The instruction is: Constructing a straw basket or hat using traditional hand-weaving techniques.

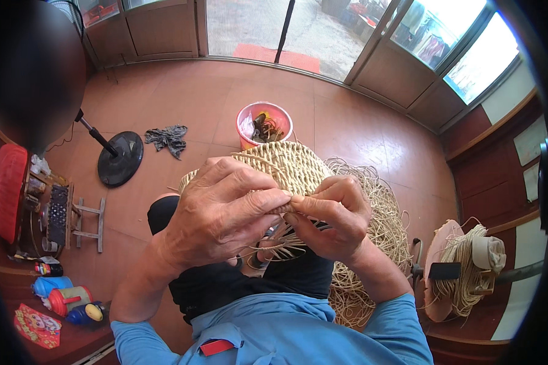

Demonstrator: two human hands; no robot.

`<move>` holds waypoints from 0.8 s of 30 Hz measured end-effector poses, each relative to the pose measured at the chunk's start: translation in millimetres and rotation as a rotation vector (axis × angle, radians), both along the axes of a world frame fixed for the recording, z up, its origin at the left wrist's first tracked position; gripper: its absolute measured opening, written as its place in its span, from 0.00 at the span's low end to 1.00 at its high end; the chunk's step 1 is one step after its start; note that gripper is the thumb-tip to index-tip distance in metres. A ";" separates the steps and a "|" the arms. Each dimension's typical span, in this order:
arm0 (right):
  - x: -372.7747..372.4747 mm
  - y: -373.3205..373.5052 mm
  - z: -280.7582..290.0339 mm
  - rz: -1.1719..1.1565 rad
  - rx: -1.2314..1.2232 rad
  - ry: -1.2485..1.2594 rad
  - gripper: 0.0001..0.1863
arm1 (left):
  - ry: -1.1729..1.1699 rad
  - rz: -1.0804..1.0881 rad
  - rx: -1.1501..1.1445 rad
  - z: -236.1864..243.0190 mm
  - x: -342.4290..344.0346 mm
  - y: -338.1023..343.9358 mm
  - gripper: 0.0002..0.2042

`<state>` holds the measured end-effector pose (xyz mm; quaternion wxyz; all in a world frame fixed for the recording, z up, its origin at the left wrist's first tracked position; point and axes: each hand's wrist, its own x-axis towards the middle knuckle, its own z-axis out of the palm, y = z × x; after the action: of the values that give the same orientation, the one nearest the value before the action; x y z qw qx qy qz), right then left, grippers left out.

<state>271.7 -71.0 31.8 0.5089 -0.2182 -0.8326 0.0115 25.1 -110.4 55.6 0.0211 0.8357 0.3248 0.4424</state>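
A pale woven straw basket [292,159] rests at my lap, its tight weave showing behind my hands. My left hand [216,210] is closed at the basket's near edge, its thumb and forefinger pinching the woven straw cord there. Close against it, my right hand [338,213] pinches the same spot, the fingertips of both hands nearly touching. Loose straw ends [283,240] hang below the fingers toward my knees. My palms and fingers cover part of the rim, so the exact strand in each pinch is hard to make out.
A big heap of straw cord [377,225] lies on the floor at my right. Ahead stands a pink bucket [245,115] with odds and ends. To the left are a fan base [120,159], a dark rag [167,140] and a small wooden stool [91,224]. A cord-wound reel [463,267] stands far right.
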 end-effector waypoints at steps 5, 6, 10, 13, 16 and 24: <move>-1.3 1.7 -1.1 0.014 0.020 0.025 0.17 | 0.080 -0.009 0.031 8.0 -1.3 5.2 0.22; -1.4 1.9 -1.2 0.018 0.031 0.028 0.17 | 0.094 -0.014 0.035 8.5 -1.8 6.1 0.22; -1.6 2.3 -1.3 0.021 0.014 0.033 0.17 | 0.110 -0.028 0.052 5.0 -3.8 9.4 0.22; -1.9 3.3 -1.2 0.009 0.042 0.031 0.17 | 0.039 -0.050 0.036 -2.8 -1.0 10.9 0.21; -1.3 4.5 -0.1 0.015 0.051 0.030 0.17 | 0.068 -0.031 0.058 -6.9 -2.6 8.4 0.20; -3.5 5.6 0.6 0.046 0.055 0.052 0.18 | 0.042 0.009 0.057 -8.4 -3.9 3.6 0.22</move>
<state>268.2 -65.5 32.4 0.5360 -0.1843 -0.8238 0.0061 21.2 -106.8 47.2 -0.0116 0.8435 0.3163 0.4340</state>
